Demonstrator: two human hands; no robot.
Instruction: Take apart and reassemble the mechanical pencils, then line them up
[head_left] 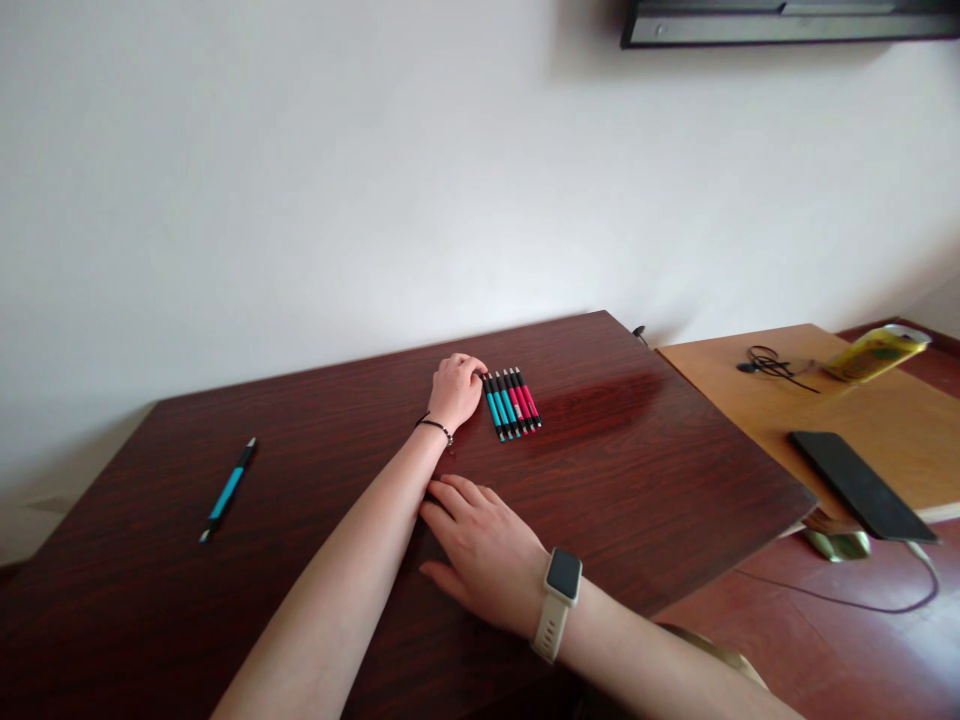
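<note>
My left hand (456, 392), with a dark beaded bracelet (436, 428) on its wrist, reaches to the far part of the table. Its bent thumb and finger close at the tip of the leftmost turquoise pen (494, 408). That pen lies in a tight side-by-side row, turquoise ones at left and pink pens (529, 400) at right, all with black grips pointing away from me. My right hand (487, 545) rests palm down, fingers stretched and holding nothing, beside my left forearm. Apart at the left lies another turquoise pen (228, 491), slanted.
The dark wooden table (337, 410) meets a white wall. On a lower light-brown table (720, 370) at right are a black phone (859, 485) with a cable, a coiled black cord (772, 366) and a yellow packet (876, 353). A black device (787, 28) hangs on the wall.
</note>
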